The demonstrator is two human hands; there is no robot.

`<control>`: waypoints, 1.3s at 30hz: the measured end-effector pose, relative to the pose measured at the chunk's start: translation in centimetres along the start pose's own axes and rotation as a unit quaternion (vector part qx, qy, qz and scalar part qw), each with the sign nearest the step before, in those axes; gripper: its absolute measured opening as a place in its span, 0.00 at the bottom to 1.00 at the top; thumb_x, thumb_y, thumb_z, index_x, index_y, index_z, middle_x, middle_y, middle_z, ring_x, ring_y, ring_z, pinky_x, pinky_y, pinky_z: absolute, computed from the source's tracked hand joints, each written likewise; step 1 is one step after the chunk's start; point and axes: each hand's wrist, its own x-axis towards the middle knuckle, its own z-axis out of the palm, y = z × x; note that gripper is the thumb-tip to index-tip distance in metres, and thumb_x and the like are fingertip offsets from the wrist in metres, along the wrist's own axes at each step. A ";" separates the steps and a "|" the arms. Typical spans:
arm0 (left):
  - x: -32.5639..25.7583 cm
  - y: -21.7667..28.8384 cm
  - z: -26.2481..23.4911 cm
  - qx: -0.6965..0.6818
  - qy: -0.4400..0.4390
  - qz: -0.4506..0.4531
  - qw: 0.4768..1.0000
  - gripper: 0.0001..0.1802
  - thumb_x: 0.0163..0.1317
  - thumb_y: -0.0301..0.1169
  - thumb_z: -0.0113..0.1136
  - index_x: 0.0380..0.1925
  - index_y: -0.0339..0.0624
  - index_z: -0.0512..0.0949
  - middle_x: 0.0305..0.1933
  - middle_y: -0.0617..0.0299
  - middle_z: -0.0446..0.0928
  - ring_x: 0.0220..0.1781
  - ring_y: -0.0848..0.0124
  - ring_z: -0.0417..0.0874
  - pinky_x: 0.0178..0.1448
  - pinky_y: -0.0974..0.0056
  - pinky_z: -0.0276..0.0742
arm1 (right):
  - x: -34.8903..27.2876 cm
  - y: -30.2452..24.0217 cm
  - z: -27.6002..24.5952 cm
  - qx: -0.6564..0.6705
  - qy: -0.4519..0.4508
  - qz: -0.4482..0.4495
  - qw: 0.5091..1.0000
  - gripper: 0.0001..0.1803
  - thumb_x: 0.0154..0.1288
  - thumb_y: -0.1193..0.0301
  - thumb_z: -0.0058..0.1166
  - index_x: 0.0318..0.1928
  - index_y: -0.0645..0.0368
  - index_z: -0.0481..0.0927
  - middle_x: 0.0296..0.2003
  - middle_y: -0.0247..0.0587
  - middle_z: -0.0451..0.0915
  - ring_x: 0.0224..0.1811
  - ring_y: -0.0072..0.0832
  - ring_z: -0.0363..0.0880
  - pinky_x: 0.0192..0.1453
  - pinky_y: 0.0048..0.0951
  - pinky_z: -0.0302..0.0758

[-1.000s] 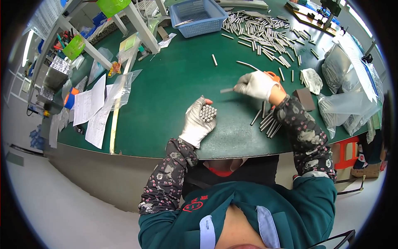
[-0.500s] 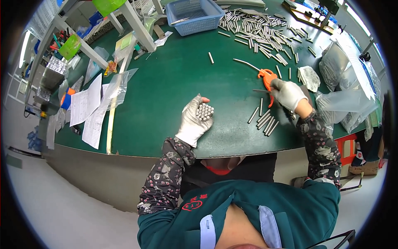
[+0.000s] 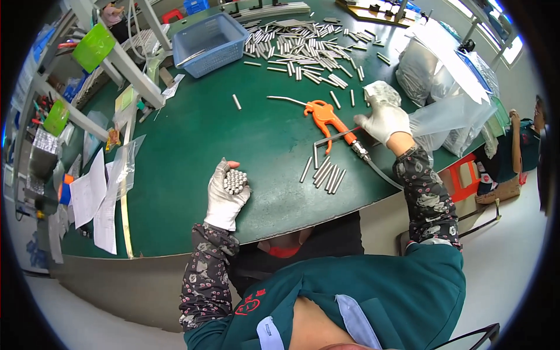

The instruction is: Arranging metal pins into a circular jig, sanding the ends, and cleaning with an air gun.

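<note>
My left hand (image 3: 224, 195), in a white glove, rests on the green table (image 3: 192, 134) near its front edge and grips a tight bundle of short metal rods (image 3: 234, 181), ends up. My right hand (image 3: 385, 119), also gloved, is out at the table's right side with fingers spread, its fingertips at a small crumpled clear bag (image 3: 382, 93). Just left of that hand lies an orange air blow gun (image 3: 326, 116) with a thin nozzle and a hose. Several loose rods (image 3: 324, 172) lie side by side between my hands.
A big scatter of metal rods (image 3: 303, 49) covers the far side, beside a blue plastic basket (image 3: 210, 44). Large clear bags (image 3: 443, 99) fill the right edge. Papers and plastic sleeves (image 3: 99, 192) lie at the left. Another person (image 3: 525, 146) sits at far right.
My right hand has left the loose rods, passed over the orange blow gun and reached right to the small clear bag. The left hand has kept the bundle still.
</note>
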 end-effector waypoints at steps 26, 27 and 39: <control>0.9 0.3 0.6 -0.249 0.006 -0.111 0.962 0.12 0.63 0.35 0.50 0.38 0.37 0.70 0.24 0.68 0.68 0.23 0.81 0.69 0.23 0.74 0.66 | -0.7 1.1 -7.0 -0.086 -0.029 0.142 0.986 0.26 0.47 0.66 0.49 0.51 0.53 0.71 0.41 0.53 0.74 0.44 0.46 0.75 0.47 0.40 0.72; 1.1 0.0 0.5 -0.337 0.018 -0.167 0.926 0.13 0.63 0.38 0.49 0.38 0.37 0.70 0.23 0.68 0.68 0.22 0.80 0.69 0.22 0.73 0.66 | -0.7 0.3 -6.9 -0.036 -0.001 0.095 0.995 0.28 0.47 0.67 0.49 0.54 0.53 0.69 0.41 0.52 0.74 0.44 0.46 0.74 0.47 0.40 0.72; 0.6 1.2 0.8 -0.261 0.019 -0.108 0.959 0.16 0.64 0.39 0.48 0.41 0.36 0.68 0.22 0.68 0.68 0.22 0.80 0.69 0.24 0.74 0.67 | -2.2 -16.3 -2.6 0.201 -0.044 -0.188 0.960 0.24 0.44 0.67 0.53 0.47 0.52 0.75 0.42 0.54 0.70 0.41 0.46 0.72 0.44 0.42 0.71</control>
